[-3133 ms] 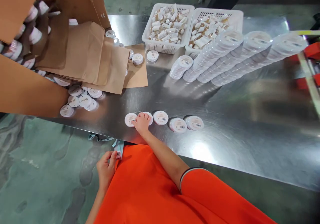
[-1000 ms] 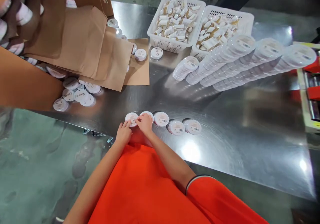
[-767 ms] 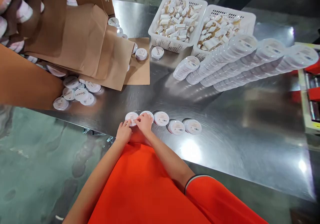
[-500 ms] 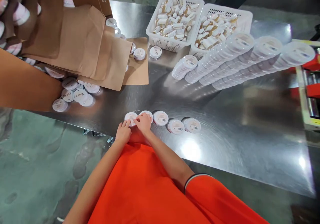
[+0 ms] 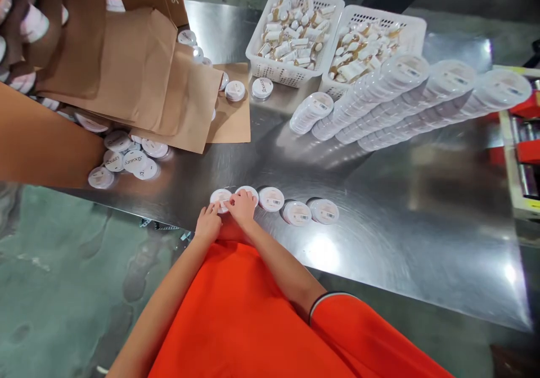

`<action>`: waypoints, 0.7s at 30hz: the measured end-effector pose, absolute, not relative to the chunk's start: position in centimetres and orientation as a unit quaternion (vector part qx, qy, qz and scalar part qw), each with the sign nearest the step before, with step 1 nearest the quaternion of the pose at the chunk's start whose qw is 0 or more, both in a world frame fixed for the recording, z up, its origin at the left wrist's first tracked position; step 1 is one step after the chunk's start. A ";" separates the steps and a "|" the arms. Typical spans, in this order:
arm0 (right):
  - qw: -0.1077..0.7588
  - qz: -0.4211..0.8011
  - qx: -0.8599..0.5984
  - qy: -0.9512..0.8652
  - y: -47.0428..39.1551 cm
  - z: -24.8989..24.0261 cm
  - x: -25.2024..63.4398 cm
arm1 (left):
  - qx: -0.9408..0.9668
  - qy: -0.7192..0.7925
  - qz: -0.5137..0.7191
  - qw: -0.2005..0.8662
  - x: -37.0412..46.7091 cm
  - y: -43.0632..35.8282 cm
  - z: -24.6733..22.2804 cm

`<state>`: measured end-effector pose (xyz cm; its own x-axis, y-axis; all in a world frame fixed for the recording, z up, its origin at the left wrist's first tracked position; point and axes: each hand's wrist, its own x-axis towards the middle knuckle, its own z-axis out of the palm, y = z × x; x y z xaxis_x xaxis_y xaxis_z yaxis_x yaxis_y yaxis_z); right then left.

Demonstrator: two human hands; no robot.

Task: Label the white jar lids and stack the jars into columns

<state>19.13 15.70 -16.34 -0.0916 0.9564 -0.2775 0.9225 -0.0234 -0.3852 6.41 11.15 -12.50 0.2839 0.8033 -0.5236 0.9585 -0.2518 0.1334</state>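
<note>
A row of several round white cosmetic containers, labelled and some with barcodes, lies along the near edge of the metal table. At its left end is one container, with my left hand on its near left edge, fingers stretched out against it. My right hand is closed in a pinch at this container's right side; whatever is between the fingertips is too small to make out. Partly under the right hand shows a second container. Three others, including a barcoded container, continue to the right.
Tall leaning stacks of round containers stand behind, right of centre. Two white baskets hold small amber bottles with white caps. At left, a cardboard box has brown sheets and loose containers around it.
Almost nothing differs. Both hands stay at the leftmost container, with only a very slight shift of the right fingers; the row and stacks are unmoved.
</note>
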 end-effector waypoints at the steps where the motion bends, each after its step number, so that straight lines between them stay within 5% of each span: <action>1: 0.027 0.236 -0.674 -0.699 15.7 -16.4 19.1 | 0.771 0.571 -0.179 0.218 6.4 11.2 -12.5; 21: -0.001 0.256 -0.695 -0.672 16.9 -15.4 18.9 | 0.766 0.578 -0.166 0.228 6.5 11.1 -12.3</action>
<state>18.95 16.89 -15.39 -0.0335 0.9337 -0.3565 0.9343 -0.0974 -0.3429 6.45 11.15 -12.28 0.2766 0.8094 -0.5180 0.9609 -0.2274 0.1578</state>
